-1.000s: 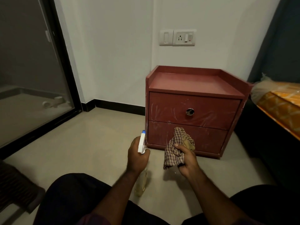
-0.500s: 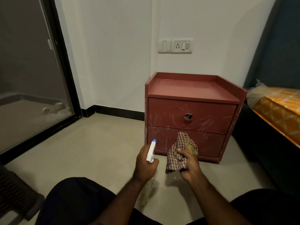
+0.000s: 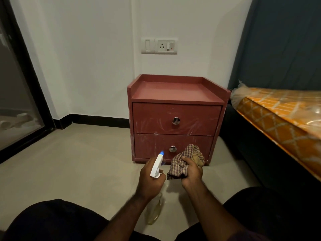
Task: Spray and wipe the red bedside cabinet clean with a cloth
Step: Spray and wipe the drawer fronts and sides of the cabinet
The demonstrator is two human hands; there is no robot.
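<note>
The red bedside cabinet [image 3: 175, 117] stands against the white wall, with two drawers, round metal knobs and whitish smears on its fronts. My left hand [image 3: 149, 180] grips a spray bottle [image 3: 157, 166] by its white head; the blue nozzle points at the lower drawer and the clear body hangs below my wrist. Beside it, my right hand [image 3: 191, 172] holds a bunched checked cloth [image 3: 184, 160] just in front of the lower drawer, apart from the cabinet.
A bed with an orange patterned mattress [image 3: 281, 119] fills the right side, close to the cabinet. A glass door with a black frame [image 3: 26, 87] is at left. Beige floor tiles [image 3: 78, 162] lie between. My dark-trousered knees frame the bottom. A wall socket [image 3: 159, 46] sits above the cabinet.
The view has tilted up and shifted, so the cabinet sits lower and the second knob shows. Both hands have drifted right and forward, still holding bottle and cloth.
</note>
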